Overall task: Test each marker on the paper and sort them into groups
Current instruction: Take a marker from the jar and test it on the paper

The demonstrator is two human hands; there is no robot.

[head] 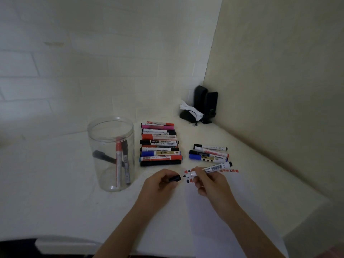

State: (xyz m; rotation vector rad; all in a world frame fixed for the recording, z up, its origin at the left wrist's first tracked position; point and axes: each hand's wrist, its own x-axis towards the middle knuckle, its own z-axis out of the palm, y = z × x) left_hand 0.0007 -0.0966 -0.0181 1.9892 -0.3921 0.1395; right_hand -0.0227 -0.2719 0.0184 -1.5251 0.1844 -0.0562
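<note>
Plastic, light and stiff, the white barcode-labelled marker [212, 168] sat pinched mid-barrel in my right hand [208, 181]; my left hand [160, 182] gripped its slippery black cap [175, 178].

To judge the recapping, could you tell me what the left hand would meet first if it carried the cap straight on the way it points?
Most likely the tip of the marker held by the right hand; the cap in the left hand faces it, though depth is uncertain.
</note>
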